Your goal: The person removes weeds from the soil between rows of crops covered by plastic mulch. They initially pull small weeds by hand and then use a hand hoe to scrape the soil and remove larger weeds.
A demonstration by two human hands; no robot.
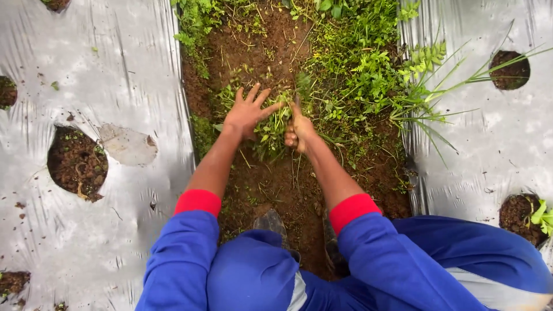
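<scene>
A: Where the furrow runs between the plastic sheets [103,75], where is the weed clump [272,129]?
B: Between both hands. Left hand [246,112] flat, fingers spread, touching its left side. Right hand [298,133] fisted on a tool handle [296,108], right side.

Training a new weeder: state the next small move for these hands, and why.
Probably pull the weed clump up from the soil furrow. The left hand lies spread against it, the right hand is fisted around what looks like a tool handle at its base, and its roots appear still grounded.
</scene>
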